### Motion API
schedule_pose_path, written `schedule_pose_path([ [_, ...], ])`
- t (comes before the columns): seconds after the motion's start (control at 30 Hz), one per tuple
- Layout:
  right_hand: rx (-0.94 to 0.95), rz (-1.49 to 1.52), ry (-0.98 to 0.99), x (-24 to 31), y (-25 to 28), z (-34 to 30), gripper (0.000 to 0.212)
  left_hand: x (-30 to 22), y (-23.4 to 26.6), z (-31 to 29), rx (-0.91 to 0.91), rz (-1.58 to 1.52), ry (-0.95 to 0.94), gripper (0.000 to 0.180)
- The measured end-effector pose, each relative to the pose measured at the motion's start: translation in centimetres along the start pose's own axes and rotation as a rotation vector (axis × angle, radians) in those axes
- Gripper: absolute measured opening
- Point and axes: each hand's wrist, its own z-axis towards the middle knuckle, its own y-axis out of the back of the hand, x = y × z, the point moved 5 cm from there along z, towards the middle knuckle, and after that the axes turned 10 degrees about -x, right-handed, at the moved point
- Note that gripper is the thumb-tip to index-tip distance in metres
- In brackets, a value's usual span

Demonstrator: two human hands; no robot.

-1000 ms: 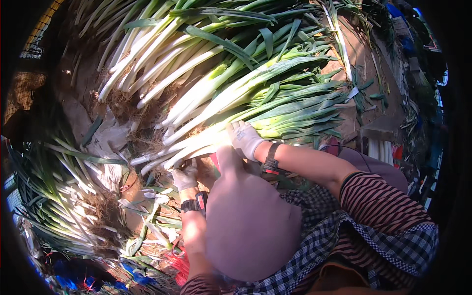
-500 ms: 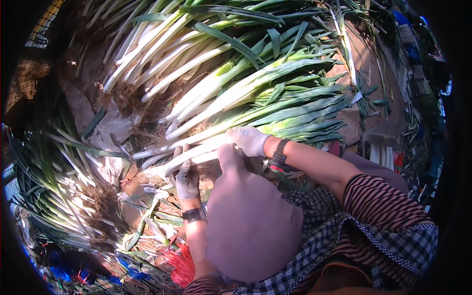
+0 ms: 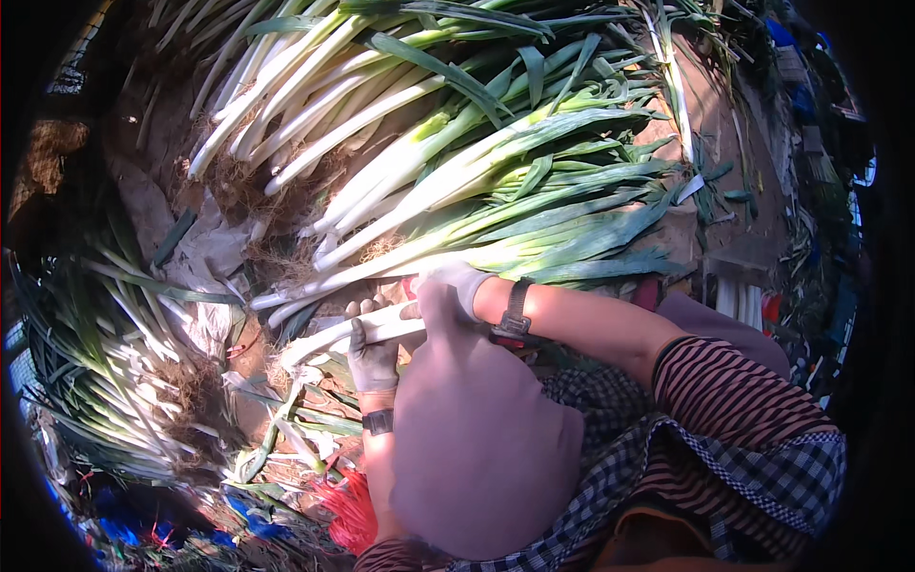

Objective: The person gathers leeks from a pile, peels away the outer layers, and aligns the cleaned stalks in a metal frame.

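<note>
Both my hands wear pale gloves with dark palms. My left hand (image 3: 373,355) is closed round the white shanks of a few leeks (image 3: 324,344), its fingers on the far side and thumb on top. Their roots point left. My right hand (image 3: 456,284) is farther along the same leeks, partly hidden behind a mauve cloth shape (image 3: 486,419); a dark fingertip shows on the shanks. A small red piece (image 3: 411,287) shows beside that hand; whether it is held is hidden. Just beyond lie more leeks (image 3: 410,250), their green leaves fanning right.
A big heap of leeks (image 3: 324,105) covers the far side. Another pile (image 3: 133,381) lies at the left, roots inward. Red strips (image 3: 348,510) lie beside my left forearm. Loose leaves and trimmings (image 3: 286,429) litter the ground. Cut white stalks (image 3: 739,303) show at right.
My right hand has drawn left and nearer, partly behind the mauve shape. The held leeks have come nearer, apart from those beyond. A red piece now shows by my right hand.
</note>
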Motion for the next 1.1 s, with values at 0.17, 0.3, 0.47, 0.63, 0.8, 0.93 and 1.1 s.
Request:
schedule_pose_path([
  [0.17, -0.801, -0.535, 0.075, -3.3, 0.6, 1.8, 0.028, 0.5, 2.3, 0.8, -0.287, 0.102, -0.145, 0.035],
  [0.3, -0.537, -0.618, 0.123, -3.2, 0.5, 3.2, 0.022, 0.2, 1.2, 0.3, -0.203, 0.411, -0.273, 0.035],
  [0.47, -0.451, -0.178, 0.281, -5.6, 3.3, -0.9, 0.03, 0.0, -2.5, -0.3, -0.066, 0.183, -0.239, 0.055],
  [0.63, -0.365, -0.011, 0.282, -10.2, 2.6, -4.0, 0.042, 0.1, -6.7, -1.2, 0.178, 0.198, -0.189, 0.066],
  [0.8, -0.437, 0.21, 0.275, -7.3, 5.8, -7.2, 0.074, 1.1, -14.9, -2.7, 0.311, 0.297, -0.133, 0.063],
  [0.93, -0.925, -0.112, 0.284, -1.7, 7.9, -9.2, 0.101, 2.1, -23.1, -4.6, 0.451, 0.614, -0.182, 0.065],
  [1.1, -1.235, 0.055, 0.114, -4.3, 10.9, -10.7, 0.084, 5.3, -32.0, -6.9, 0.656, 0.983, -0.225, 0.077],
])
